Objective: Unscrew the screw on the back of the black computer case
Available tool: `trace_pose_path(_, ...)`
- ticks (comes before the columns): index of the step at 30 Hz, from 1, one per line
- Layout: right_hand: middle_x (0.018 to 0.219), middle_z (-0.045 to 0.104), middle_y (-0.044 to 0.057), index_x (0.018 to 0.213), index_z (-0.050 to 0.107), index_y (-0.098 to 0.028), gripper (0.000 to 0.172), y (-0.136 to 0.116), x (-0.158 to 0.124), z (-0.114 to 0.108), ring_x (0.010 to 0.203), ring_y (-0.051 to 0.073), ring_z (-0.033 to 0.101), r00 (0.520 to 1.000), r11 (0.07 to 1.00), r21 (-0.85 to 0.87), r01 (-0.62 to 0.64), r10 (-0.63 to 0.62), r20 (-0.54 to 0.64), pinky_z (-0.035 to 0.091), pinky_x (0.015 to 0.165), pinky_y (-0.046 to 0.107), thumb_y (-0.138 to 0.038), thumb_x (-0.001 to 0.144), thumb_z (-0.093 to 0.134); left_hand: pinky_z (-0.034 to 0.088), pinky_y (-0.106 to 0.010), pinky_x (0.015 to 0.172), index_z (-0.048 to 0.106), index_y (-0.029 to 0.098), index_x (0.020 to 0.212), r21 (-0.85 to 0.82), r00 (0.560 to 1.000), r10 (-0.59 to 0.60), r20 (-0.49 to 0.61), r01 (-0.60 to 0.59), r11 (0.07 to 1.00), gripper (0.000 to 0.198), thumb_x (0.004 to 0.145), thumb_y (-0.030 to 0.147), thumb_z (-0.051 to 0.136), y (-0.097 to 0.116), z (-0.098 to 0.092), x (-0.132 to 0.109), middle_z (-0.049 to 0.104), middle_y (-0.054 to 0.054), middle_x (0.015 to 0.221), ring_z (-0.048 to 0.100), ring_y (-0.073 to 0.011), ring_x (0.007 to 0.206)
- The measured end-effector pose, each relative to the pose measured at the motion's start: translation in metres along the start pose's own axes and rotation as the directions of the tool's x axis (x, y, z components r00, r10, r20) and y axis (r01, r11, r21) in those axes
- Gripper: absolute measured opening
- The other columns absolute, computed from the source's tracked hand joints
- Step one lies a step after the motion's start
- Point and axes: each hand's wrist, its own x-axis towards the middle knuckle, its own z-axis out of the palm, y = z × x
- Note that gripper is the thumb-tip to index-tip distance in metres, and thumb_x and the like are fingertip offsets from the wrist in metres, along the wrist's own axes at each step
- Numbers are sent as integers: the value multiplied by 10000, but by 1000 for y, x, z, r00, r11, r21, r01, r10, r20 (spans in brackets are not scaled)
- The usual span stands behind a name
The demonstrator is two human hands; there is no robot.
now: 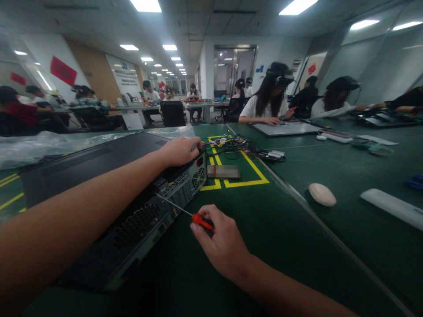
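Note:
A black desktop computer case (109,154) lies on its side on the green table, its metal rear panel turned toward my right. My left hand (181,150) grips the far rear corner of the case, with fingers curled over the edge. In my right hand (226,240) is a screwdriver (202,221) with an orange-red handle, pinched between thumb and fingers. Its long thin shaft points at the expansion-slot area of the rear panel. Whether the tip sits in a screw, I cannot tell. A round fan grille (198,177) shows near my left hand.
A tangle of cables (236,144) lies beyond the case, near a blurred flat object (224,171) and yellow tape lines. Crumpled plastic sheeting (46,143) is behind the case. Right of the table seam are a pale computer mouse (322,194) and a white bar (391,207). Co-workers sit opposite.

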Motion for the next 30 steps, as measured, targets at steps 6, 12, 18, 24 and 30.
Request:
trace_pose_path(6,942,737,36,1073,644,-236,109,0,0,-1,817,213,694,1000,1000,15,-19,19,12,510,745,343,-326,1013,638,527,-439,860,679,259,1322,2,1000,-13,12,13,1000,404,1011,350,438,1,-1,0,789,-133,1173,729,-350,1049)
trace_pose_path(12,928,737,33,1064,644,-237,97,-1,0,0,806,210,692,1000,1000,21,-19,19,9,510,738,338,-317,1009,647,525,-440,865,677,249,1335,2,1000,-5,8,5,1000,413,1013,336,433,2,-2,-1,786,-131,1126,727,-342,1032)
trace_pose_path(18,938,746,34,1059,642,-237,97,-1,0,0,799,200,686,1000,1000,6,-9,9,0,500,729,324,-324,1015,641,523,-424,854,670,267,1322,19,1000,-7,1,7,1000,395,1018,348,433,0,1,1,789,-112,1112,729,-325,1029)
trace_pose_path(24,932,726,39,1055,645,-229,123,0,-1,0,799,208,671,1000,1000,21,-3,3,3,484,738,337,-346,1021,625,515,-433,842,677,254,1311,12,1000,0,-1,0,1000,394,1019,336,424,1,0,-1,790,-127,1109,731,-336,1022)
trace_pose_path(30,952,727,58,1060,685,-207,191,-1,0,-2,832,220,675,1000,999,35,15,-15,23,489,755,353,-365,1059,578,518,-433,832,681,266,1309,6,1000,-1,-3,1,1000,393,1015,346,433,0,0,0,788,-124,1113,730,-336,1008)
